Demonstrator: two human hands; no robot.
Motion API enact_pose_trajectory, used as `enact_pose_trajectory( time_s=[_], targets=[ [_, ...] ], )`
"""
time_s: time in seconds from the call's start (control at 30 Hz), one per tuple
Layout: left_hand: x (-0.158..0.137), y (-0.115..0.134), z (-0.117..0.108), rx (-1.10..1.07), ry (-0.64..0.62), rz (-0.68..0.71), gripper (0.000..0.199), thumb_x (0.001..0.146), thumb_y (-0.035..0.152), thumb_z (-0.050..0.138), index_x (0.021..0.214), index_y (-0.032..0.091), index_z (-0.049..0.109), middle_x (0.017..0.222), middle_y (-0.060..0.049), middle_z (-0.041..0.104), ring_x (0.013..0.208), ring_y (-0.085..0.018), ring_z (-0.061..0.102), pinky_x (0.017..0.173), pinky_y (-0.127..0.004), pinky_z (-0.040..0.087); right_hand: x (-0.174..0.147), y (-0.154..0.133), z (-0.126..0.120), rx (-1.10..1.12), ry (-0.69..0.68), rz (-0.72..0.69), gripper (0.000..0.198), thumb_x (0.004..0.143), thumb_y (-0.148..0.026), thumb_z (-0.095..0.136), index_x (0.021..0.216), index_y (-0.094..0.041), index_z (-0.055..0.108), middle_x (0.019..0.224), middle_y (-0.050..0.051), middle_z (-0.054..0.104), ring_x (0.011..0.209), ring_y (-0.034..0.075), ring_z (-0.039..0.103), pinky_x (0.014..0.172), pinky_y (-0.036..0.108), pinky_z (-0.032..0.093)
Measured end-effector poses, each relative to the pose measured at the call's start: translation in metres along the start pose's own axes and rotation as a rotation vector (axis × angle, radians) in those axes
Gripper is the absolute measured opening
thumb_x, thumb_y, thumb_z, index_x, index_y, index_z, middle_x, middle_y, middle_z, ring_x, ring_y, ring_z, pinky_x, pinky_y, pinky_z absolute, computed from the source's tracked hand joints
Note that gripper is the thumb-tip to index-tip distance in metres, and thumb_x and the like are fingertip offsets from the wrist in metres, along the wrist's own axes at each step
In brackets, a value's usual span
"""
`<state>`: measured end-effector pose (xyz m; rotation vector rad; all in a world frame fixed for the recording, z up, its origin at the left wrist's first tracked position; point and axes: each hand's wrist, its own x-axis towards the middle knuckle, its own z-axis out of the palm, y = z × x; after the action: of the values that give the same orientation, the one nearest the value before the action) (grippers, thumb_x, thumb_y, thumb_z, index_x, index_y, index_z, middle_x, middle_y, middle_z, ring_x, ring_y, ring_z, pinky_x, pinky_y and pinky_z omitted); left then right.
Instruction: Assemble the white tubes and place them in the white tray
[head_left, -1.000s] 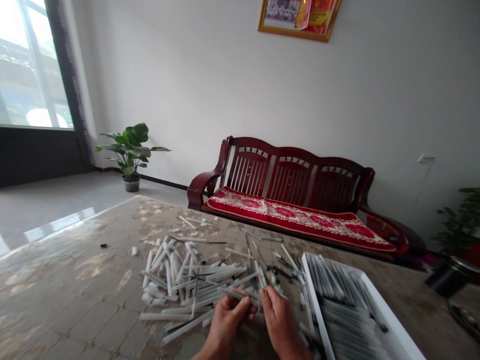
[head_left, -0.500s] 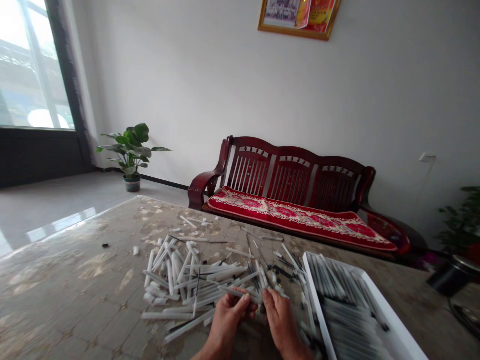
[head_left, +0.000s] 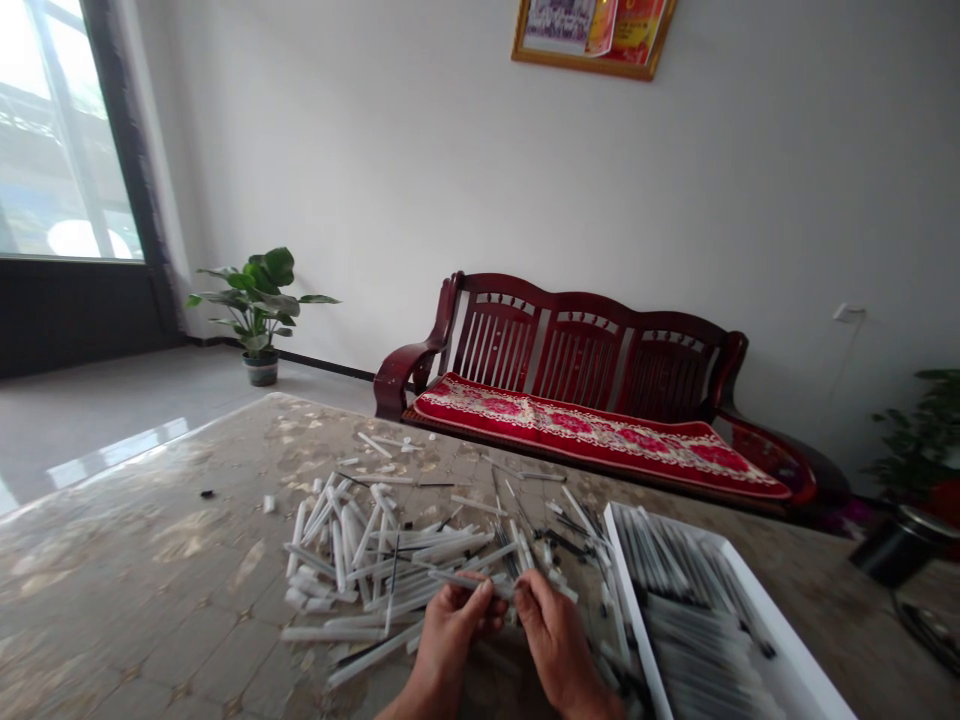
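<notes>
Between the thumb and fingers of my left hand (head_left: 451, 630) is a translucent pen barrel (head_left: 459, 578), lying nearly level and pointing left. My right hand (head_left: 553, 632) is closed in a pinch at the barrel's right end; whatever sits in its fingertips is too small and dark to make out. Just beyond and left of my hands spreads a loose pile of translucent white pen barrels (head_left: 341, 540), with thin black refills (head_left: 393, 580) among them. Small black pen parts (head_left: 566, 543) are scattered past my right hand.
A white box (head_left: 637, 625) holding rows of pens with black ends stands to the right. Small white pieces (head_left: 269, 504) lie on the patterned tabletop (head_left: 187, 600). A dark cylinder (head_left: 896, 545) is at the far right. Behind the table stands a red wooden bench (head_left: 585, 350).
My right hand has shifted slightly left and up, closer to the left hand and the barrel. The left hand keeps its hold; the view has moved a little.
</notes>
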<state>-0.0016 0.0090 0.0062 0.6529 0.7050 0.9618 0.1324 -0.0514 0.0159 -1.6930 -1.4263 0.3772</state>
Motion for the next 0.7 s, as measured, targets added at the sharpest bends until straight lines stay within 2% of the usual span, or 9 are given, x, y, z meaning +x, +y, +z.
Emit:
enact_pose_trajectory(
  time_s=[0.13,0.27,0.4,0.5,0.6,0.7],
  targets=[
    [0.0005,-0.0013,0.0002,0.006,-0.029,0.006,0.049,0.045,0.047,0.094,0.071,0.015,0.066,0.06,-0.002,0.07,0.057,-0.017,0.066,0.054,-0.024,0.051,0.0011,0.0039,0.0039,-0.006,0.023,0.024,0.048,0.097,-0.055,0.041,0.068,-0.023,0.061,0.06,0.002,0.063,0.057,0.017,0.057,0.056,0.026,0.036],
    [0.0001,-0.0023,0.0011,0.02,-0.026,0.01,0.051,0.045,0.049,0.093,0.072,0.015,0.066,0.06,-0.002,0.07,0.057,-0.017,0.066,0.055,-0.025,0.051,0.0009,0.0083,0.0076,0.077,-0.02,0.092,0.056,0.098,-0.06,0.032,0.068,-0.022,0.061,0.058,0.002,0.062,0.055,0.017,0.056,0.052,0.026,0.037],
    [0.0013,-0.002,-0.0004,0.007,0.002,-0.003,0.053,0.045,0.05,0.093,0.075,0.015,0.067,0.062,-0.002,0.07,0.058,-0.016,0.066,0.056,-0.024,0.051,-0.0011,0.0035,0.0055,-0.018,-0.05,0.034,0.051,0.097,-0.061,0.036,0.075,-0.022,0.061,0.066,0.002,0.066,0.062,0.017,0.06,0.057,0.025,0.038],
    [0.0018,-0.0023,-0.0017,0.005,-0.011,0.0,0.052,0.045,0.05,0.093,0.073,0.015,0.066,0.061,-0.001,0.07,0.057,-0.015,0.065,0.055,-0.024,0.051,-0.0009,0.0012,0.0052,-0.067,-0.07,0.036,0.052,0.095,-0.063,0.037,0.071,-0.022,0.058,0.063,0.002,0.064,0.06,0.016,0.058,0.055,0.026,0.036],
    [0.0015,-0.0033,-0.0022,0.017,-0.036,0.016,0.051,0.046,0.048,0.093,0.075,0.015,0.066,0.062,-0.001,0.07,0.058,-0.016,0.066,0.056,-0.025,0.052,0.0001,0.0012,0.0068,0.064,-0.067,0.102,0.059,0.094,-0.069,0.033,0.064,-0.022,0.053,0.055,0.001,0.055,0.053,0.016,0.052,0.049,0.026,0.033],
    [0.0015,-0.0046,-0.0027,0.036,-0.054,0.04,0.051,0.046,0.048,0.093,0.075,0.016,0.066,0.062,-0.001,0.07,0.059,-0.017,0.066,0.055,-0.026,0.052,0.0003,-0.0013,0.0069,0.278,-0.14,0.232,0.061,0.089,-0.076,0.033,0.064,-0.023,0.05,0.05,-0.002,0.046,0.042,0.013,0.043,0.039,0.026,0.028]
  ],
)
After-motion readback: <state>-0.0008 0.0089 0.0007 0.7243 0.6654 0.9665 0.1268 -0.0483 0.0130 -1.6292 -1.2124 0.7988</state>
